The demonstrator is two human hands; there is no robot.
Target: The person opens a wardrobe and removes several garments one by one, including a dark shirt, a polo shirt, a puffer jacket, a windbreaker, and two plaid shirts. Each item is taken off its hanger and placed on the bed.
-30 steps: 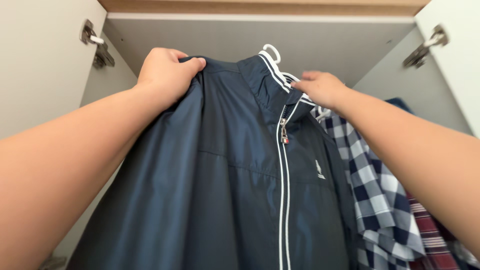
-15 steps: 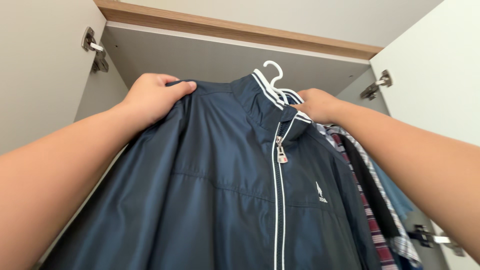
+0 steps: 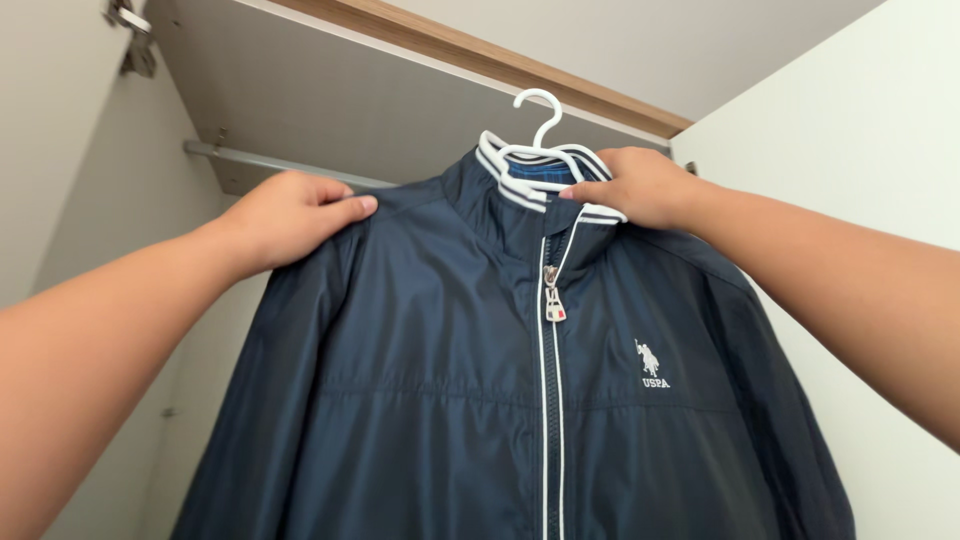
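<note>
Open wardrobe point(image 3: 300, 100) fills the upper view, grey inside, wood-edged top; metal rail point(image 3: 270, 162) runs across its left part, a hinge at far upper left; white door point(image 3: 860, 150) stands open at right.

Navy jacket point(image 3: 450, 400) hangs square to the camera, in front of the wardrobe opening and below the level of the rail; long axis vertical, collar up, hem out of view below; zipped closed, white piping beside the zip, small white emblem on the chest; blue lining shows inside the striped collar.

Jacket lies straight ahead of and between the two hands, both raised to shoulder-line height; each sits at its own side, about equally near.

Left hand point(image 3: 285, 215) closed on the jacket's shoulder seam, thumb on top pinching cloth; right hand point(image 3: 635, 185) closed over the collar edge at the other side, fingers curled, just beside the hanger; whether it also grips the hanger's arm cannot be told.

White hanger point(image 3: 535, 125) rises from the collar, hook free in air, not on the rail.

Zip pull point(image 3: 552, 300) dangles below the collar.
</note>
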